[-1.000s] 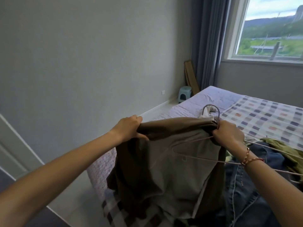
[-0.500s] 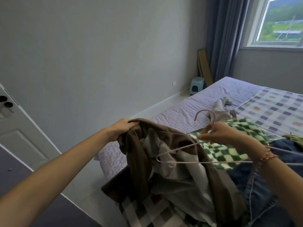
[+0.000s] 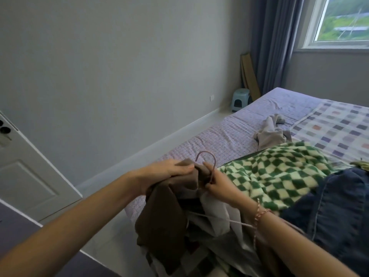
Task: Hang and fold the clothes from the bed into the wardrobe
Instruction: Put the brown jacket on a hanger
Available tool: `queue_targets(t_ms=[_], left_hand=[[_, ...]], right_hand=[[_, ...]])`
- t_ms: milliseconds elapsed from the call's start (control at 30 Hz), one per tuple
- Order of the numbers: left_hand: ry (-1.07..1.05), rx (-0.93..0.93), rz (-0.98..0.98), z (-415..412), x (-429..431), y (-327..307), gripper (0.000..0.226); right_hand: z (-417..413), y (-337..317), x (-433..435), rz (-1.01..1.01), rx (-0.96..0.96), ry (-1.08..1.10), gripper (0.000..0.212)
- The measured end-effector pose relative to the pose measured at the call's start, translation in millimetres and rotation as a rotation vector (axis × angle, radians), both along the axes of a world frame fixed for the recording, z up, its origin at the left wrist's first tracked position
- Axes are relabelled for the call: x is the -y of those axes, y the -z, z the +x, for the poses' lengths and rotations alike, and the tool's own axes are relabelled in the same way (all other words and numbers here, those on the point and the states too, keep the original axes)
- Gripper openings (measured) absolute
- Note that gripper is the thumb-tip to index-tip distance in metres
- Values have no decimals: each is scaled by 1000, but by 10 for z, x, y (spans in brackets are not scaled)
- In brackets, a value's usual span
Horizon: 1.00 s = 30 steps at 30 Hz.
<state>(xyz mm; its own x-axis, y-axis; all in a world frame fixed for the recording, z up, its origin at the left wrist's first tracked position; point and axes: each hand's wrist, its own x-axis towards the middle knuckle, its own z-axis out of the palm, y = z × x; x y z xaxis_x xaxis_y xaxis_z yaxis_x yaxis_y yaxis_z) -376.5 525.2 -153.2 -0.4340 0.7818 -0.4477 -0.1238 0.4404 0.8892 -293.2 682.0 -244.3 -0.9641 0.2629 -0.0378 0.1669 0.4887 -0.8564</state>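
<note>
Both hands meet at lower centre of frame, closer than half a second ago. Left hand (image 3: 173,170) clutches the brown garment (image 3: 163,214) at its collar; right hand (image 3: 218,187) pinches the hanger (image 3: 206,152) neck. Hook protrudes above the collar, over the bed (image 3: 219,136) edge. Threading looks nearly done.

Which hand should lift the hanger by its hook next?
Right. The right hand pinches the hanger just below its hook, so its grip likely only needs to rise. The left hand grips the brown garment beside it, off the wire.

the bed (image 3: 219,140) lies bare along its left edge, while the checked green garment (image 3: 279,172) and jeans (image 3: 339,206) crowd the right.
</note>
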Motion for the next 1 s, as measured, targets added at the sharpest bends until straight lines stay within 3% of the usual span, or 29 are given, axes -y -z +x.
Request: queue_targets(t_ms=[67,100,167,200,233,267,400,467,567,633,700,800,900,1000], left_hand=[[55,89,-112,38,84,27,39],[98,27,-230,4,140,38,34],[268,-420,-628,-166,259,33,29],[357,-679,-825,-266,303,40,37],[406,-887,-943,-330,322,40,44],[397,-1013,-938,-377,306,60,49],[289,-1139,-415,-317,20,215,73],[274,-1021,-239,-219,-170,322,53],[271,-1034,-161,-188,-271,490,27],[274,-1151,-96,-268,-249,501,41],[241,-1262,52,-386,-177,414,63],[190,-1356,302,-610,50,227,61],[119,-1414,368,-789,349,56,67],[183,-1406,365,-787,496,-94,49]], right_hand=[[-68,102,-3,-125,-47,-3,30],[-94,99,-45,-148,-55,34,17],[-126,7,-166,-176,-52,145,19],[-118,-65,-222,-169,-54,185,20],[-116,-135,-264,-152,-62,200,22],[-115,-222,-300,-139,-66,193,25],[-111,-436,-319,-143,-93,122,24],[-85,-491,-298,-154,-112,112,23],[26,-531,-305,-228,-137,149,20],[155,-605,-379,-310,-146,117,11],[279,-662,-563,-399,-161,95,24],[524,-641,-998,-428,-210,299,26],[770,-214,-1343,-213,6,402,26],[805,330,-1012,-169,191,190,44]])
